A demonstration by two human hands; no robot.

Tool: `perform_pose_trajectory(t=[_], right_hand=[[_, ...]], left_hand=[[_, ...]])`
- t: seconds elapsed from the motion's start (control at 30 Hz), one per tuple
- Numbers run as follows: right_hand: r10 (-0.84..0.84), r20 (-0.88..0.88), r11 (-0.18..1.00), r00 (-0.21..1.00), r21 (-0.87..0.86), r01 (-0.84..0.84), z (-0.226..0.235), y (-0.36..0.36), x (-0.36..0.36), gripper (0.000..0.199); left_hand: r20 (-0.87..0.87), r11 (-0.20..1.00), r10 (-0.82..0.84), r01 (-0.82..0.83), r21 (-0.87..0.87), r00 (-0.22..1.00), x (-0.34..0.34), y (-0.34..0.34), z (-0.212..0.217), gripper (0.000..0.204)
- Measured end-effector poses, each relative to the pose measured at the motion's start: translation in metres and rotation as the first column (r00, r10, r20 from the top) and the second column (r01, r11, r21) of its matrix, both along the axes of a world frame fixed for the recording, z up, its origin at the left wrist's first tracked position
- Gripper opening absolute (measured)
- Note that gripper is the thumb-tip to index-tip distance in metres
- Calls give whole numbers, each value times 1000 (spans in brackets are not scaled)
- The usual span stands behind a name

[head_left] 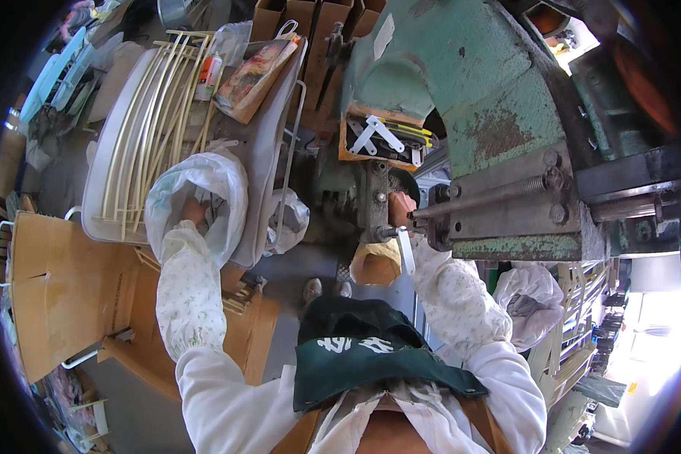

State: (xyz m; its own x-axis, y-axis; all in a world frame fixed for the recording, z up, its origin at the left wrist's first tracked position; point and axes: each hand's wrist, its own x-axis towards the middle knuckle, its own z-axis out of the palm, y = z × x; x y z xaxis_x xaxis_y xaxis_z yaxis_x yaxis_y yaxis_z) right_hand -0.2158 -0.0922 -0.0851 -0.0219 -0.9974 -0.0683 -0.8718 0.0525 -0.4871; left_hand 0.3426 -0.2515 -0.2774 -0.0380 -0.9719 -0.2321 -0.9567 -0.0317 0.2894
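My left hand (195,209) is down inside a white plastic bag (234,178) with its mouth spread wide. Grey flat metal pieces (219,216) show beside it in the bag; its fingertips are hidden among them. My right hand (402,209) is at the tooling (376,203) of a green press, its fingers partly hidden by the machine. Just below it, a pale flat metal strip (406,251) with a rounded end hangs at a slant. Whether my right fingers grip the strip, I cannot make out.
The worn green press (492,106) fills the right. A box (356,155) of strips and tools sits on it. Beneath hangs a paper-lined container (377,265). Cream metal rods (159,113) lie on the left table. Cardboard (76,280) stands left; another plastic bag (530,299) is at right.
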Motion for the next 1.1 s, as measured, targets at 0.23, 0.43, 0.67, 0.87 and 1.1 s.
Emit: perform_pose_trajectory(t=[0.23,0.43,0.67,0.87,1.1], right_hand=[[6,20,1000,1000,-10,-5,7,3,-9,21],[-9,27,999,1000,-31,10,8,6,-17,21],[-17,147,998,989,-53,25,18,7,-34,21],[-34,747,993,664,103,-65,62,56,-31,21],[-106,583,977,806,211,-24,115,59,7,19]], left_hand=[[-529,938,297,-346,7,795,10,76,20,38],[-905,834,296,-544,90,304,-30,92,81,37],[-619,654,341,-652,-384,707,-47,118,127,40],[-874,845,297,-532,52,385,-164,197,187,23],[-947,957,289,-70,282,139,-270,247,241,16]])
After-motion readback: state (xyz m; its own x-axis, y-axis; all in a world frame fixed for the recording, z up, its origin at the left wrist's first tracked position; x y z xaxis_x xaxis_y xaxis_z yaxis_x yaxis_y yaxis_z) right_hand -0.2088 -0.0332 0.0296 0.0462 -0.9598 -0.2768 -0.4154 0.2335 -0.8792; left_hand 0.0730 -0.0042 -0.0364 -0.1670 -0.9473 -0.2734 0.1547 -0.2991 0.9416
